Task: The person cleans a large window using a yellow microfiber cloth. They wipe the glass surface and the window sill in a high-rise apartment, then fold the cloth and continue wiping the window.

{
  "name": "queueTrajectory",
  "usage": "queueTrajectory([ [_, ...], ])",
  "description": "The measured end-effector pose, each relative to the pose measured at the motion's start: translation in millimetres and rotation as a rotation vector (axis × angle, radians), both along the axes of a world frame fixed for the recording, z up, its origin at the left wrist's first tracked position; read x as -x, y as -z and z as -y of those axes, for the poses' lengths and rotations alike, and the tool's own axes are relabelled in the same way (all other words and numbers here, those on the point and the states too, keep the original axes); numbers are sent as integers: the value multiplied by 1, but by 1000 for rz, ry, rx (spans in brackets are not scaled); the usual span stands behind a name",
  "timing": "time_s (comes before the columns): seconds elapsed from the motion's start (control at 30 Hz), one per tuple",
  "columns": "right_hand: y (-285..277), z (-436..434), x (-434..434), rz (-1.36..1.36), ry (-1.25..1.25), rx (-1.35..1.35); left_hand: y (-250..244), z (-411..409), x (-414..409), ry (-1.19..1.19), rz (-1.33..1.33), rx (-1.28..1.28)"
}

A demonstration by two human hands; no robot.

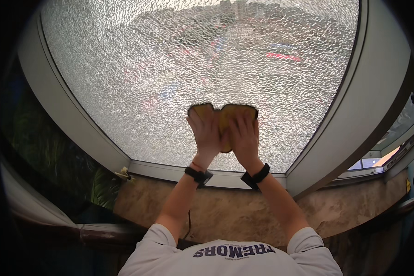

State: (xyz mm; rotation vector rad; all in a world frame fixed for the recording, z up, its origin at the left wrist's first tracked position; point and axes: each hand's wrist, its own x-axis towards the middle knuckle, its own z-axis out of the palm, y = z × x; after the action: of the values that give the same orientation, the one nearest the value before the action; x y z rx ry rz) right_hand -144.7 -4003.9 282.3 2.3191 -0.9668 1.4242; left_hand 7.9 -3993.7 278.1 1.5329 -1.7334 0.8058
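Note:
My left hand point(206, 134) and my right hand point(244, 136) lie side by side on a yellow cleaning pad point(227, 116) with a dark edge. They press it flat against a textured glass pane point(151, 72), low and near the middle. Fingers on both hands point up the pane, slightly spread. Much of the pad is hidden under the palms, and I cannot tell whether it is cloth or sponge. Each wrist wears a black strap, the left one point(197, 175) and the right one point(257, 176), just above the lower frame.
A pale window frame point(345, 110) borders the glass. Below it runs a brown stone-patterned sill point(224, 210), with a dark cord point(189, 224) across it. Green leaves point(103, 188) and a small pale flower point(124, 172) are at the left. Another window section point(383, 162) shows at the right.

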Motion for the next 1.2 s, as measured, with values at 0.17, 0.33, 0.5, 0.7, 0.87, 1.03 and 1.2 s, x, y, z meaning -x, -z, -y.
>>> queueTrajectory([
  [0.17, 122, -29, 10, -288, -60, -106, 123, -40, -19, 110, -4, -539],
  [0.33, 150, -43, 11, -198, -191, -202, 155, -65, -25, 108, 26, -545],
  [0.5, 41, -25, -45, -54, -124, -64, 54, -25, -33, -124, -26, -59],
  [0.7, 14, -11, -88, -213, -145, 8, 48, -9, -81, 46, -305, 210],
  [0.87, 91, -27, -84, -79, -575, -356, 139, -53, -95, -287, 63, -266],
  [1.03, 159, -24, -60, -446, -460, -141, 190, -82, -63, -70, -282, -243],
  [1.2, 197, -28, -30, -569, -410, -217, 217, -89, -29, -125, -265, -517],
])
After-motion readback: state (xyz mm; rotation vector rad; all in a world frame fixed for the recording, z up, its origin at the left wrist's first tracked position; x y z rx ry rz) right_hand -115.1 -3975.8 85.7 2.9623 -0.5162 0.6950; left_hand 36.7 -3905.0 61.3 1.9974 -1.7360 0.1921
